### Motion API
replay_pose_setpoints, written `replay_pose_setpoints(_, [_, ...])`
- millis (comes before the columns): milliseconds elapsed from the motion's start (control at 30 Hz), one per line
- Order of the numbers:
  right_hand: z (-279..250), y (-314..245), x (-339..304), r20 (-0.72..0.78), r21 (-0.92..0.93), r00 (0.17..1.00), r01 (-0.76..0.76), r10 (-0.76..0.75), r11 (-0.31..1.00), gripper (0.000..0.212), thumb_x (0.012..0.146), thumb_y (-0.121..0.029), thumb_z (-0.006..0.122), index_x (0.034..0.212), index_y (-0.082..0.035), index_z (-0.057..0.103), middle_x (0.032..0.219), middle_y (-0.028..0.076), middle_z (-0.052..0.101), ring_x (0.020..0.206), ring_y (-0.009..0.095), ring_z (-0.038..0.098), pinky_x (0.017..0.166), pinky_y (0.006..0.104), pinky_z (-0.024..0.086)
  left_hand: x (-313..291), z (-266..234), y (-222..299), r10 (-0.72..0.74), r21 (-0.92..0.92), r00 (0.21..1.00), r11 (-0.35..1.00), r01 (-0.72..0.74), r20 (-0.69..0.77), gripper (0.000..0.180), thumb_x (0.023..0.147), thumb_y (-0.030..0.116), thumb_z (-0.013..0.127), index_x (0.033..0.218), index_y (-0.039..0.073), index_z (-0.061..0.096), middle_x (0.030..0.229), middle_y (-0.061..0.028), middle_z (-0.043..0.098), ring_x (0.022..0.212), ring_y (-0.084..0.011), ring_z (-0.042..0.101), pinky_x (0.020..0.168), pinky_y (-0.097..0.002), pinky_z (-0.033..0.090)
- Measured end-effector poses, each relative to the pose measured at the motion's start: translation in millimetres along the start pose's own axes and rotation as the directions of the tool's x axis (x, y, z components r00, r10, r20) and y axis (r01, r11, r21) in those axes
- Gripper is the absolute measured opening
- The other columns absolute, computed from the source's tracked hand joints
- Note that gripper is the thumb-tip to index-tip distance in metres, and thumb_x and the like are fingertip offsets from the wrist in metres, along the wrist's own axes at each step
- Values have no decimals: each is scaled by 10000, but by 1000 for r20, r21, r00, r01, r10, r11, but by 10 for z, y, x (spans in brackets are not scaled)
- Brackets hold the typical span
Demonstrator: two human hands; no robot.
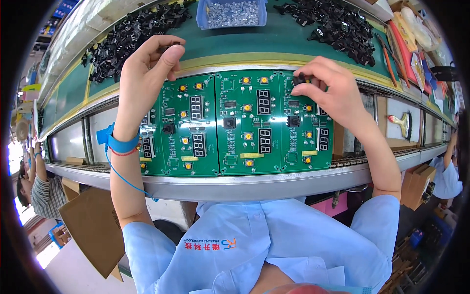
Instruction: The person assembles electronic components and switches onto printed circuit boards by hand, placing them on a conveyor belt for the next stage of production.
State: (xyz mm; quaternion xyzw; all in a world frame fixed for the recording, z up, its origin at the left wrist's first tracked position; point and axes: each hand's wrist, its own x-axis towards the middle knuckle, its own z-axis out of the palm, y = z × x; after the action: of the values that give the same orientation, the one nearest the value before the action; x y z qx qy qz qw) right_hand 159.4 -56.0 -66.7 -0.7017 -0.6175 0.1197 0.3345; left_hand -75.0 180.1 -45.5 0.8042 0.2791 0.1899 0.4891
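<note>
Between the thumb and fingers of my right hand (335,90) is a small black component (301,79), held just over the far edge of the right-hand circuit board (271,164). My left hand (144,71) is raised above the far edge of the left-hand circuit board (208,164), its fingers pinched on a small dark part that they mostly cover. Both green boards carry digit displays (263,102), yellow buttons (247,108) and square black components (229,123). A blue wrist strap (125,144) circles my left wrist.
Heaps of black parts (132,39) (342,34) lie on the green bench beyond the rails. Between them stands a blue bin (231,25) of small clear pieces. Hand tools (387,59) lie far right, a brush (401,125) nearer. A metal rail (245,188) borders the boards; other people work at both sides.
</note>
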Motion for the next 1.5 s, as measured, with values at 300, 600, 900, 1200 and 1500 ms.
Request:
replay_pose_setpoints(300, [157, -47, 63, -93, -249, 992, 64, -90, 966, 234, 725, -286, 760, 814, -98, 653, 806, 1, 593, 709, 215, 612, 579, 335, 467, -51, 148, 16, 123, -83, 988, 988, -131, -88, 275, 953, 263, 606, 1130, 61, 662, 703, 31, 551, 600, -34, 479, 564, -172, 394])
replay_pose_setpoints(600, [151, -78, 41, -84, -278, 994, 41, -67, 960, 225, 717, -281, 764, 783, -95, 656, 789, 8, 590, 714, 225, 618, 584, 343, 473, -62, 128, 33, 71, -34, 997, 997, -72, -23, 288, 933, 234, 635, 1166, 65, 655, 709, 48, 546, 603, -24, 458, 546, -170, 369])
replay_pose_setpoints(900, [-131, 186, 240, -217, -337, 965, 65, -145, 939, 248, 814, -257, 697, 1014, -111, 688, 954, 30, 646, 853, 224, 643, 681, 308, 513, -164, 216, 42, 117, -28, 987, 993, -114, 110, 269, 937, 75, 569, 1202, 41, 599, 873, -3, 594, 725, -54, 541, 673, -201, 456])
replay_pose_setpoints(1200, [-175, 507, 335, -136, -655, 950, 127, -281, 745, 267, 840, -80, 634, 1096, -155, 652, 1053, 0, 595, 937, 225, 613, 745, 335, 511, -206, 377, 137, 76, 261, 983, 958, -119, 170, 260, 812, 34, 686, 1071, 42, 674, 825, 0, 618, 641, -44, 471, 621, -206, 417])
replay_pose_setpoints(1500, [-185, 194, 381, -168, -574, 963, 79, -212, 815, 129, 750, -121, 682, 851, -62, 627, 877, 75, 594, 829, 264, 599, 708, 371, 479, -227, 463, 101, 215, 402, 962, 876, -266, 168, 224, 783, 43, 696, 1004, 34, 662, 893, -89, 656, 710, -248, 608, 646, -323, 484])
